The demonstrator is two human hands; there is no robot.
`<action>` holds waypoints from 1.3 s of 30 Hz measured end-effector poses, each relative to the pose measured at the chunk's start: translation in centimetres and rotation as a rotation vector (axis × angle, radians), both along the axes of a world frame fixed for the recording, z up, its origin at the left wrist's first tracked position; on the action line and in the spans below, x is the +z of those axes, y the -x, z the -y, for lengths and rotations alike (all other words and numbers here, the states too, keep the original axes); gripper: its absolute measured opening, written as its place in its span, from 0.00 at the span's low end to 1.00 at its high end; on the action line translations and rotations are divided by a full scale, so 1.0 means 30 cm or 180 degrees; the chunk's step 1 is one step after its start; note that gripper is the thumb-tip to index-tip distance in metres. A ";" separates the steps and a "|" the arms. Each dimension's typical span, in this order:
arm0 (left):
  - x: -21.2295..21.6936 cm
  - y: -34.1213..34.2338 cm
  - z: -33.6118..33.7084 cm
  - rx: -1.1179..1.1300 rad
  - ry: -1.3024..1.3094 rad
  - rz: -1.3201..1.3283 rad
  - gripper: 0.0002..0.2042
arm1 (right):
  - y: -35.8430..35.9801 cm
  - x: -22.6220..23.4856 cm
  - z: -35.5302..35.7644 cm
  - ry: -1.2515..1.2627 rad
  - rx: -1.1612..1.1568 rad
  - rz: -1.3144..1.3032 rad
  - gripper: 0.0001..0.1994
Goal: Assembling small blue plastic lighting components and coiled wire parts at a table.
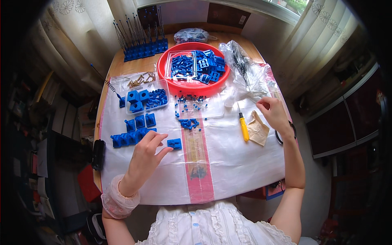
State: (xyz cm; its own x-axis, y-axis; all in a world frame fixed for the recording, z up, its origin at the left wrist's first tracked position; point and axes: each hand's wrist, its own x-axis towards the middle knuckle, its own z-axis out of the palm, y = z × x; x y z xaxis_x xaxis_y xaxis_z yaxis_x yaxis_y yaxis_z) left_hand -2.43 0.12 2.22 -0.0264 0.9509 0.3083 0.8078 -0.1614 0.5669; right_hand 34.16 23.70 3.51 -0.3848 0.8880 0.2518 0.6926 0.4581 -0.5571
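My left hand (147, 154) is over the cloth with thumb and fingers apart and nothing between them. Just right of its fingertips lies a small blue plastic block (174, 143). Left of the hand, several blue plastic bases (126, 139) stand in a row, with a few more (139, 121) behind them. On the right, my right hand (272, 114) has thumb and forefinger pinched together; what they hold, if anything, is too small to make out. Beside it lie a screwdriver (244, 128) with a yellow handle and a crumpled tan cloth piece (258, 130).
A red basin (162, 77) of blue parts stands at the back middle. Left of it are a clear tub (167, 90) of blue pieces, brass screws (142, 79) and a rack of spring rods (145, 50). Loose small parts (190, 123) lie mid-table; a plastic bag (234, 55) holds more springs.
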 end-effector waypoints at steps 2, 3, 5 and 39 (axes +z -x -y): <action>0.034 -0.013 0.000 0.0019 -0.0049 -0.0063 0.17 | 0.011 0.007 -0.107 -0.0120 -0.0148 0.0036 0.07; 0.044 -0.020 0.004 -0.0009 -0.0064 -0.0100 0.17 | 0.023 0.011 -0.168 -0.0186 -0.0212 0.0053 0.07; 0.056 -0.041 0.008 -0.0073 -0.0102 -0.0168 0.16 | 0.051 -0.021 -0.314 -0.0443 -0.0316 0.0091 0.08; -0.007 -0.173 -0.054 -0.0840 0.0726 0.3764 0.18 | 0.275 0.133 0.340 0.1279 0.2290 -0.0064 0.07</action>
